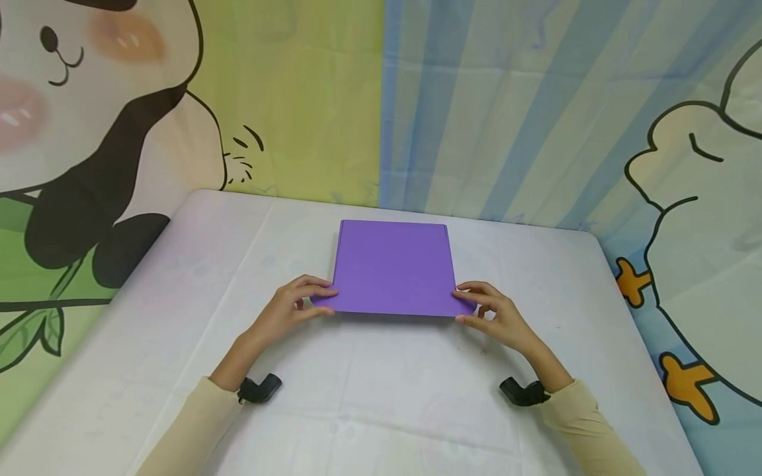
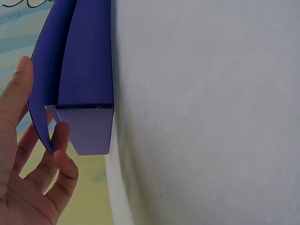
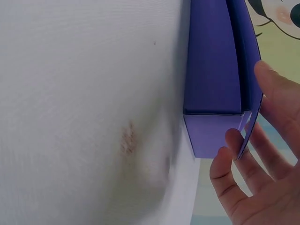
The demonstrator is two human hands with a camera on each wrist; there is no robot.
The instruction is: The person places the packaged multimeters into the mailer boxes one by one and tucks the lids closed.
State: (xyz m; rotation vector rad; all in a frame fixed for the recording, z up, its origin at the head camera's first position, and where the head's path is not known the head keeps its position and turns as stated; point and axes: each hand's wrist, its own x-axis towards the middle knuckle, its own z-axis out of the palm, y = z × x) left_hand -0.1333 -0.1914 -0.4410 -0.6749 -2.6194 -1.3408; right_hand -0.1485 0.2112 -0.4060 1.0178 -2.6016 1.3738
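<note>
A flat purple cardboard box [image 1: 393, 268] lies on the white table. Its lid [image 2: 44, 70] stands slightly away from the box's front wall [image 2: 86, 61], leaving a dark gap in both wrist views. At the lid's near left corner, my left hand [image 1: 288, 304] pinches the protruding flap between thumb and fingers. My right hand [image 1: 497, 314] does likewise at the near right corner, where the flap [image 3: 253, 56] sits between its thumb and fingers. The inside of the box is hidden.
A white cloth covers the table [image 1: 357, 396], and a small reddish stain [image 3: 128, 138] marks it near the right hand. Behind hangs a printed curtain [image 1: 297, 99] with cartoon animals. Black wrist cameras [image 1: 260, 389] sit at both cuffs.
</note>
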